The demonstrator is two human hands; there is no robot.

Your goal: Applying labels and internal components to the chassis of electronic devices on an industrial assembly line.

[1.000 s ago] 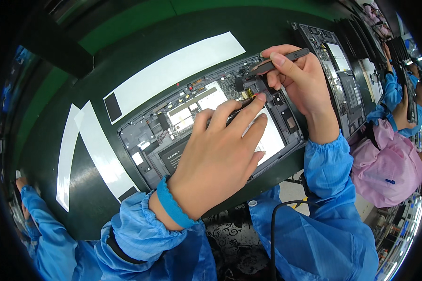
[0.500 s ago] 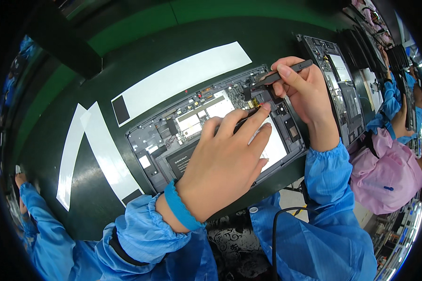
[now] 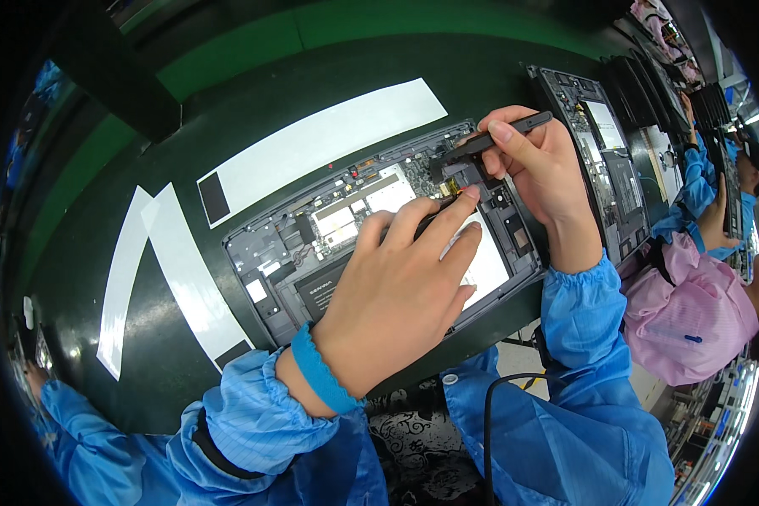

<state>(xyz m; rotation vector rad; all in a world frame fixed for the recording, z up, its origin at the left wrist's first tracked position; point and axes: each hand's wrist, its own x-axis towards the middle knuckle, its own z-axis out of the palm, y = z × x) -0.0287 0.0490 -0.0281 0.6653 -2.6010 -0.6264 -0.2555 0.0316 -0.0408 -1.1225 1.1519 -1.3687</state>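
An opened laptop or tablet chassis [image 3: 261, 244] lies in front of me, its circuit board, black battery [image 3: 319, 288] and white panel [image 3: 491, 271] exposed. My left hand [image 3: 405, 291], wearing a blue wristband [image 3: 319, 371], rests across it with fingers spread. Its index fingertip touches down beside a small yellow piece [image 3: 452, 187]; what lies beneath the palm is hidden. Between thumb and fingers, my right hand [image 3: 544, 173] grips black tweezers [image 3: 514, 126]. Their tips point down-left at the board's upper right part, near a dark flat piece.
White strips [image 3: 329, 131] lie beyond and to the left [image 3: 190, 270] on the dark green table [image 3: 84, 228]. A second opened chassis [image 3: 607, 160] stands close on the right, with dark panels [image 3: 637, 93] behind. Co-workers in blue and a pink hood [image 3: 687, 308] are at the right; another person's sleeve [image 3: 84, 422] is at lower left.
The whole view has shifted slightly. Both my hands keep nearly the same pose, with the tweezers still over the board. At the far left, the other person's hand has moved lower.
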